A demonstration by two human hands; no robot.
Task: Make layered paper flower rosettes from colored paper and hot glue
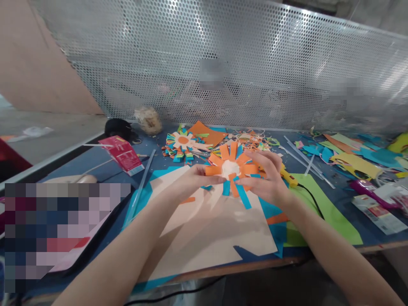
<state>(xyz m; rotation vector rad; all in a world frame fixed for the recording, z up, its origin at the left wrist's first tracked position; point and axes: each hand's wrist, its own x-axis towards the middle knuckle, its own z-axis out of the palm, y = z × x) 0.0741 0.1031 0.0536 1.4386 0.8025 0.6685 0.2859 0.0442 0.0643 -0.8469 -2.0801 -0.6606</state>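
Observation:
Between my hands is a paper flower with orange strip petals around a pale round centre, and blue strips showing at its lower side. My left hand pinches its left edge, thumb near the centre. On the opposite side, my right hand grips the right petals with thumb and fingers. The flower is held above a pale peach paper sheet, which lies over blue paper. Partly behind my right hand is a yellow glue gun with a black cord.
Behind lie another layered paper flower and paper scraps. Green paper, clear glue sticks and coloured offcuts are to the right. A red-pink packet and a blurred-out screen sit left. A perforated metal panel closes off the back.

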